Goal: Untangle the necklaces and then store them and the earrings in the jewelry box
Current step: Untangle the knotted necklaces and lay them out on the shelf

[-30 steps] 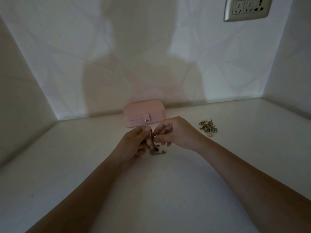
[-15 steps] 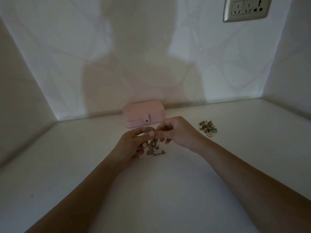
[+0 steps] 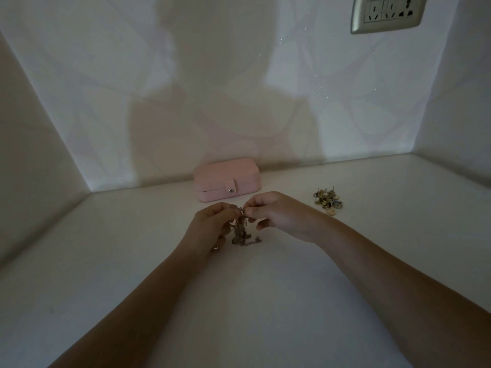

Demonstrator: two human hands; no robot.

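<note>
A tangled clump of thin metal necklaces [image 3: 241,232] hangs between my two hands, its lower end lying on the white counter. My left hand [image 3: 212,227] pinches the top of the tangle from the left. My right hand [image 3: 276,215] pinches the same spot from the right, fingertips almost meeting the left ones. Behind the hands a closed pink jewelry box [image 3: 227,179] with a snap tab sits against the back wall. A small heap of earrings [image 3: 328,201] lies on the counter to the right of my right hand.
The white counter [image 3: 265,301] is boxed in by walls at the back, left and right. A wall socket [image 3: 386,13] sits high at the upper right. The light is dim and a shadow falls on the back wall.
Both hands have lifted the tangle slightly, so more of the chains now hang down between the fingertips. The box and earrings have not moved.
</note>
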